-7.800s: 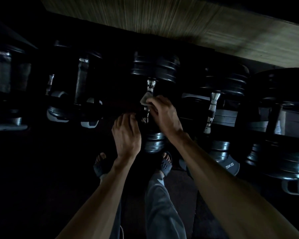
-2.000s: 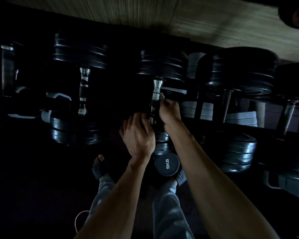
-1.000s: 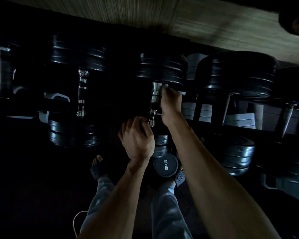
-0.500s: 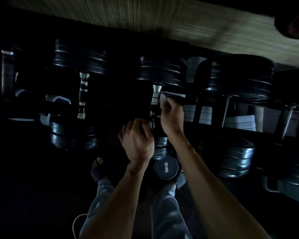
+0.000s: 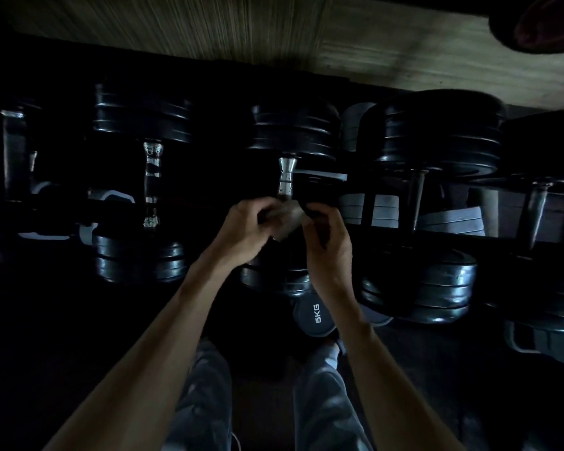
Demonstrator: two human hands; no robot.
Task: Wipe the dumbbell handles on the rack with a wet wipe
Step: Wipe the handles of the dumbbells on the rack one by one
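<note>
Both hands met just in front of the rack: the left hand (image 5: pixel 245 227) and the right hand (image 5: pixel 328 242) each pinched an edge of the wet wipe (image 5: pixel 285 219), which seemed stretched between them, though the light was poor. The centre dumbbell handle (image 5: pixel 286 179) lay directly beyond the wipe, its long axis running near to far. Each grip sat about equally near it, the right perhaps slightly closer
</note>
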